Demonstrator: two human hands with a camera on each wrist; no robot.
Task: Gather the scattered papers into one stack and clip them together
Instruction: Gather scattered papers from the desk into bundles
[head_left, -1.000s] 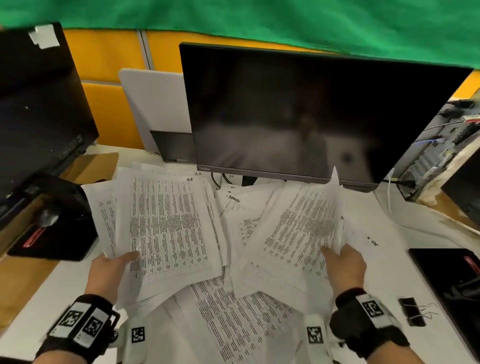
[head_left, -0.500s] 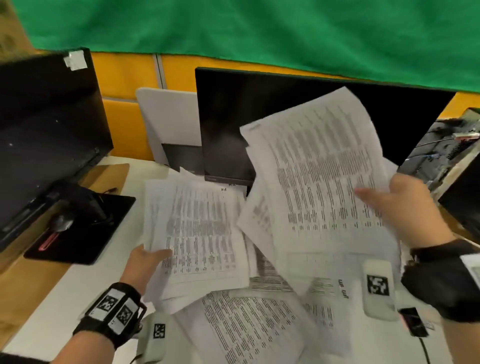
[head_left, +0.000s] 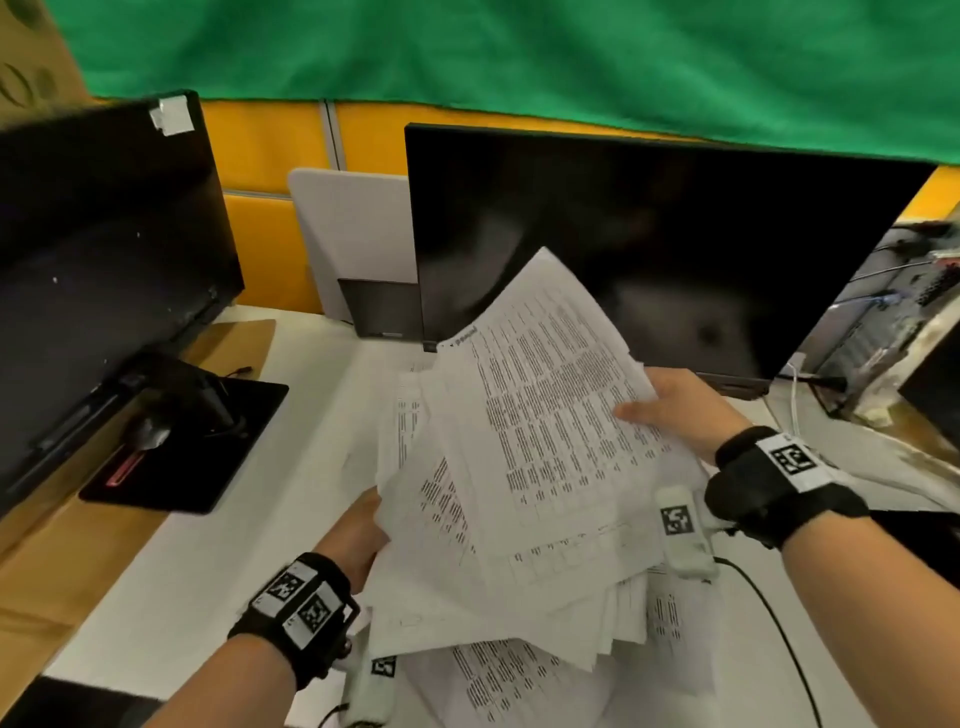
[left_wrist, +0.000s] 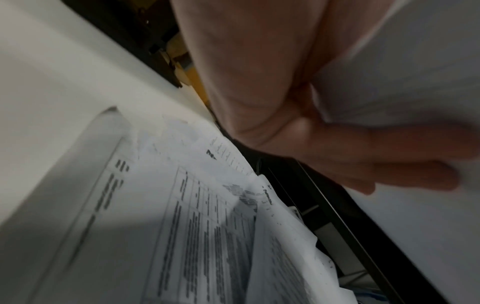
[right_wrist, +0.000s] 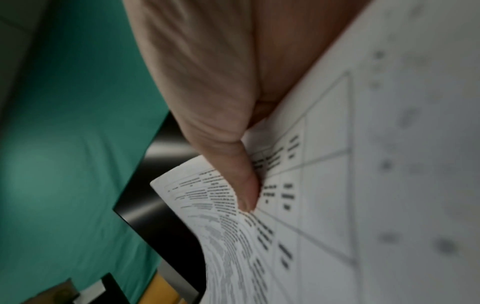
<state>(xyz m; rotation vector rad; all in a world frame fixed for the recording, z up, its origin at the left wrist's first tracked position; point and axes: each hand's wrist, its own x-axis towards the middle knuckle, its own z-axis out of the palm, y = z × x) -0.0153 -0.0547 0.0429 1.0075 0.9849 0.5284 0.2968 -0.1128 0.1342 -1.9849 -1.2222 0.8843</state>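
A bundle of printed papers (head_left: 530, 457) hangs tilted above the white desk (head_left: 182, 597), held from both sides. My right hand (head_left: 660, 410) grips its right edge, thumb on the top sheet; the right wrist view shows that thumb (right_wrist: 246, 185) pressing on the printed papers (right_wrist: 324, 185). My left hand (head_left: 363, 525) holds the bundle's left edge from below. In the left wrist view its fingers (left_wrist: 363, 164) lie under a white sheet (left_wrist: 402, 72). More loose papers (head_left: 519, 686) lie on the desk beneath, also seen as printed sheets (left_wrist: 207, 226). No clip is visible.
A large dark monitor (head_left: 649, 249) stands right behind the papers. A second monitor (head_left: 104, 260) with a black base (head_left: 197, 441) is at the left. Electronics and cables (head_left: 883, 322) crowd the right edge. A black cable (head_left: 769, 613) runs by my right wrist.
My right hand has brought its raised sheaf down and left onto the sheets in my left hand. My left hand has lifted its sheets off the desk, so both hands hold one bundle.
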